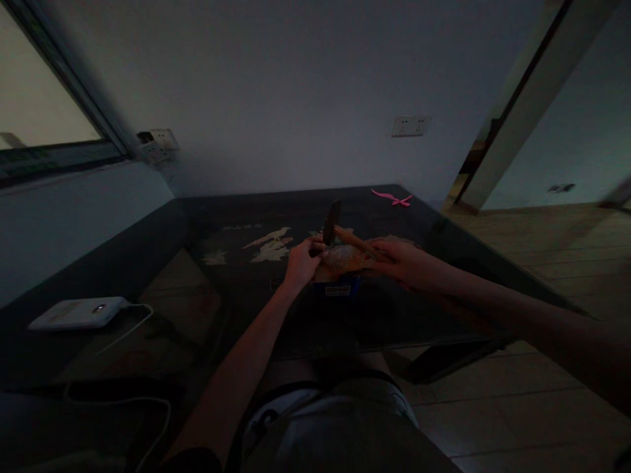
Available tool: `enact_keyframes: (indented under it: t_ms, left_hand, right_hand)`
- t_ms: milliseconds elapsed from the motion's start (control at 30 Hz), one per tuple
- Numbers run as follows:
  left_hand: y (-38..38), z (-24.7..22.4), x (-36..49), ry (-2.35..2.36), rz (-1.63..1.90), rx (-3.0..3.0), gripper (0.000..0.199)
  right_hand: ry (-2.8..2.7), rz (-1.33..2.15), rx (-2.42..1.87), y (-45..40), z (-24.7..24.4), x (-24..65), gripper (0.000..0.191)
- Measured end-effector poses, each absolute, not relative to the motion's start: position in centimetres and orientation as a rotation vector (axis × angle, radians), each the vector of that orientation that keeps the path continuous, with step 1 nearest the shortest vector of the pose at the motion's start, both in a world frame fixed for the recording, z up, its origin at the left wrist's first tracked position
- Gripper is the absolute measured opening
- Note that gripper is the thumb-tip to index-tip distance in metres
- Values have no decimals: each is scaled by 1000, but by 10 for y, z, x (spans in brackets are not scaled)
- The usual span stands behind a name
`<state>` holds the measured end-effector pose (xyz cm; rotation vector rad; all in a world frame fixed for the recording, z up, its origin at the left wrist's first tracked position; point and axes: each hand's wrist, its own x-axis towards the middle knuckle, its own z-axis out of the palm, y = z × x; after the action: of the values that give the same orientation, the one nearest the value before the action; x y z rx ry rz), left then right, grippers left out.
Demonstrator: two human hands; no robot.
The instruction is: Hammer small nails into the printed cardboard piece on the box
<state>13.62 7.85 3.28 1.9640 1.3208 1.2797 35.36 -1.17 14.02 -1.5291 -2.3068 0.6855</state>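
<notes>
A hammer [332, 222] with a dark head and a wooden handle is in my right hand [401, 263], whose fingers wrap round the handle. Its head stands just above a speckled, tan, rounded object [342, 260]. Beside the hammer head, my left hand [304, 260] has its thumb and fingertips drawn together at the object's left edge; whatever they pinch is too small to make out. Under the speckled object a blue box [338, 288] with a pale label shows on the dark table [276, 312].
A white power bank [81, 313] with a white cable lies at the table's left. A pink ribbon [394, 198] rests near the back right edge. Wall sockets [411, 126] are above the table, and a window [44, 85] is at the upper left.
</notes>
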Motion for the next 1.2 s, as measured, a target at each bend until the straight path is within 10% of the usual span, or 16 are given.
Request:
enact_keyframes:
  t_ms: [367, 1200]
  left_hand:
    - [74, 41, 134, 1275, 1231, 2047, 27]
    - [66, 43, 58, 1409, 1379, 1910, 31]
  right_hand:
    - [-2081, 106, -1532, 8, 106, 416, 18]
    - [-1963, 431, -1410, -8, 73, 407, 29]
